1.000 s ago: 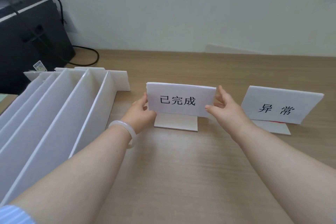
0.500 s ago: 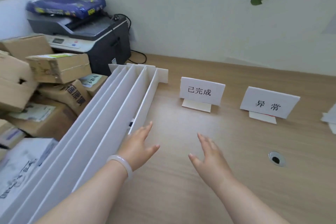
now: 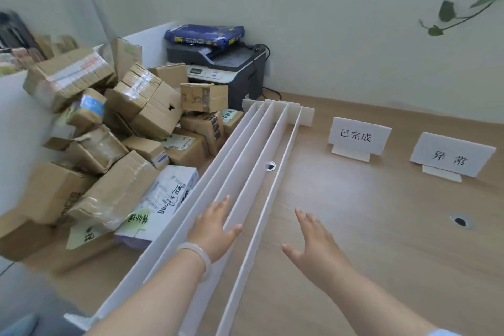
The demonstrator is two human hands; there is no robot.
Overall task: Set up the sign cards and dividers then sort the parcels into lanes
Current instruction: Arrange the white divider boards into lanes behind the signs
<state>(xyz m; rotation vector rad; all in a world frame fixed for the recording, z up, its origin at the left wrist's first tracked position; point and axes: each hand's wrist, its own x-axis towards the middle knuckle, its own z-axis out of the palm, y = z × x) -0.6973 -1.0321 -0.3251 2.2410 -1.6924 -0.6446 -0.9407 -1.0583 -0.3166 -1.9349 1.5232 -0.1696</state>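
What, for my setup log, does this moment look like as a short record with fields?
Sign cards: white standing card reading 已完成 and white standing card reading 异常, upright on the wooden table
Dividers: white board divider rack, left of the cards
Parcels: pile of brown cardboard parcels, left of the rack, outside its lanes
Left hand: open, over the rack
Right hand: open, over the table

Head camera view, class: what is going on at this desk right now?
A person holds both hands open, gripping nothing: the left hand over the upright white dividers, the right hand above the desk. Two sign cards already stand to the right. The cardboard parcels lie heaped on the left, none in a lane yet.
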